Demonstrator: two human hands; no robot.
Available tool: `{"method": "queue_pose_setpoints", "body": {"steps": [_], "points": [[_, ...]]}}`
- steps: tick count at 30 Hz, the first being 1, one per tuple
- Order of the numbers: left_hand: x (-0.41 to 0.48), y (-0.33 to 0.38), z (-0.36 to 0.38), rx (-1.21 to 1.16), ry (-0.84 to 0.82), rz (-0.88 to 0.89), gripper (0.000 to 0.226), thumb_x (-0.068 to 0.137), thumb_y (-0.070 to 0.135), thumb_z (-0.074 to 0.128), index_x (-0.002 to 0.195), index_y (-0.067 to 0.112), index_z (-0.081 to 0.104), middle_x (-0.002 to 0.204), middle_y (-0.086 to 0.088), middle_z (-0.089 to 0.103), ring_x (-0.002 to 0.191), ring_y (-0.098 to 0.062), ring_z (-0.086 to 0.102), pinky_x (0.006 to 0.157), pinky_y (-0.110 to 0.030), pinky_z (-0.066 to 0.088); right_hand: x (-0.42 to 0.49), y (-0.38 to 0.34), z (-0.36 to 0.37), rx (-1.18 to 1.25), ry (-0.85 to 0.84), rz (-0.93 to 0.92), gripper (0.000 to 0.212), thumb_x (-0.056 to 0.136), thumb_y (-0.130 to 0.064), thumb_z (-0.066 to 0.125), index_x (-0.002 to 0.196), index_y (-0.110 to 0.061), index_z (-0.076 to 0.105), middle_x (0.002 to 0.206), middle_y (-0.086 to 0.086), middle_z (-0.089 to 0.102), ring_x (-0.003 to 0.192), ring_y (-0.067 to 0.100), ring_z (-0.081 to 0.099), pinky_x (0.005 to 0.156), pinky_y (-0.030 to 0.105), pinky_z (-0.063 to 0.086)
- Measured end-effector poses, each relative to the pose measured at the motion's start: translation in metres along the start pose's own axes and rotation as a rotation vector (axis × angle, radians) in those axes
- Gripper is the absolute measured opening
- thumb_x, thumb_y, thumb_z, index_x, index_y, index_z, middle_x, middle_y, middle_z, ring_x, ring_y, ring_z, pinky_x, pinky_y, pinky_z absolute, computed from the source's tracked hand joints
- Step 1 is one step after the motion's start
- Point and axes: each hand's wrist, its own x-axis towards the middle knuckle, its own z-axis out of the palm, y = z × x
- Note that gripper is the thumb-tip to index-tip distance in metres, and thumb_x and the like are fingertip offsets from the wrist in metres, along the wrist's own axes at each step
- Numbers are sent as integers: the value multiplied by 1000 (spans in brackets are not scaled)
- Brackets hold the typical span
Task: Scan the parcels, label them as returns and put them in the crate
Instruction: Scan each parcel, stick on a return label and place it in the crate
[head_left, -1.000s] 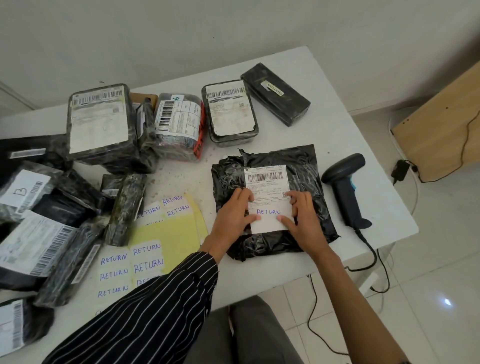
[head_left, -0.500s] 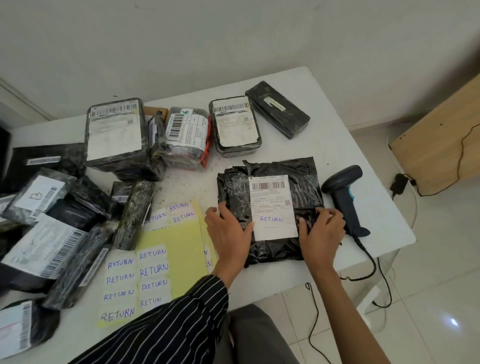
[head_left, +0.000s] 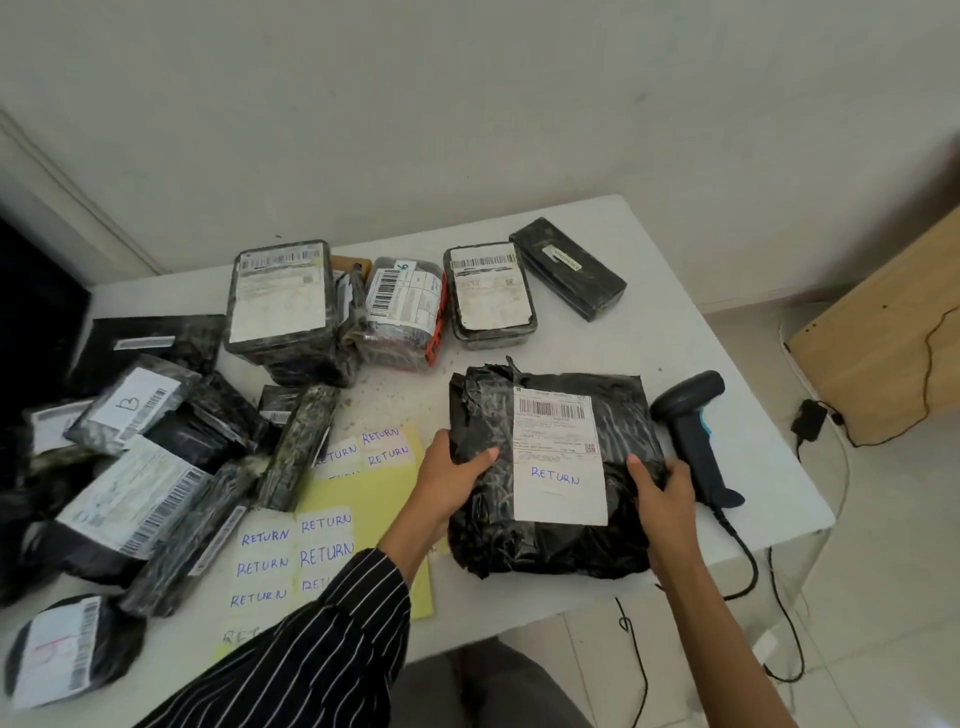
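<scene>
A black plastic-wrapped parcel (head_left: 550, 540) with a white shipping label marked RETURN (head_left: 558, 467) is near the table's front edge. My left hand (head_left: 452, 483) grips its left side, thumb on top. My right hand (head_left: 662, 493) grips its right side. The parcel's front edge looks slightly raised off the table. A yellow sheet of handwritten RETURN stickers (head_left: 322, 540) lies to the left of it. No crate is in view.
A black barcode scanner (head_left: 696, 441) lies right of the parcel, its cable hanging over the white table's (head_left: 675, 332) edge. Several black parcels stand at the back (head_left: 280, 301) and pile up on the left (head_left: 130, 499). A wooden board (head_left: 883, 353) leans at the right.
My hands left the RETURN label, moved out to the parcel's two sides and took hold of it. The parcel has come slightly toward me.
</scene>
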Motion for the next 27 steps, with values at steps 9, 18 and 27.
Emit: {"method": "queue_pose_setpoints", "body": {"steps": [9, 18, 27], "points": [[-65, 55, -90, -130, 140, 284, 51, 81, 37, 72, 126, 26, 50, 127, 11, 57, 117, -9, 55, 99, -34, 46, -55, -77, 33, 403, -340, -95, 12, 90, -7, 59, 95, -15, 51, 86, 2, 71, 77, 14, 68, 64, 26, 54], [-131, 103, -226, -208, 475, 501, 28, 84, 21, 69, 109, 20, 59, 106, 7, 69, 93, -5, 67, 76, -20, 54, -124, -186, 146, 476, -801, -191, 26, 90, -4, 55, 116, -7, 53, 97, 3, 73, 91, 17, 70, 78, 30, 56], [-180, 136, -402, -144, 700, 558, 24, 86, 22, 68, 109, 18, 63, 101, 3, 72, 87, -10, 70, 70, -23, 56, -227, -260, 301, 468, -1045, -255, 18, 91, -3, 53, 107, -11, 55, 94, 5, 69, 76, 13, 70, 61, 25, 56]]}}
